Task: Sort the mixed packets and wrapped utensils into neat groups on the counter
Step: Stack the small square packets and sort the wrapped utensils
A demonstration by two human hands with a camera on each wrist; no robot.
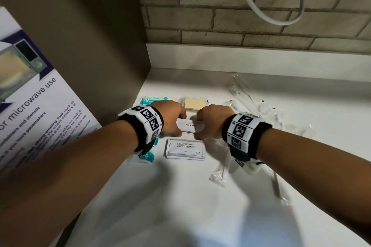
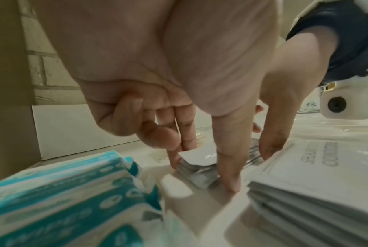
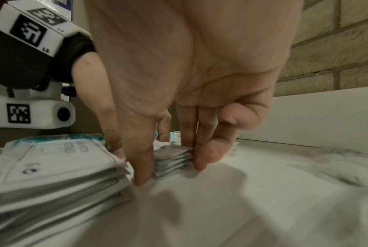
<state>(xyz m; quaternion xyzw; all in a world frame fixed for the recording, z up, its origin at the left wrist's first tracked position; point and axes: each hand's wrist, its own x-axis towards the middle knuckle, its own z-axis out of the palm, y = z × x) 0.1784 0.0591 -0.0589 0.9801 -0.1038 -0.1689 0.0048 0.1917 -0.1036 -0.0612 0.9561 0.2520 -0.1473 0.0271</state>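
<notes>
A small stack of white toothpaste packets lies on the white counter. My left hand pinches its left end between thumb and fingers. At the other end my right hand pinches it the same way. Just in front lies a squared stack of shampoo-with-conditioner packets. Teal packets lie behind my left wrist and under it. Clear-wrapped utensils are scattered to the right. Behind the hands sits a yellow bar in clear wrap.
A brown side panel with a microwave-use poster closes the left. A brick wall with a hanging white cable closes the back. Two loose wrapped utensils lie near my right forearm.
</notes>
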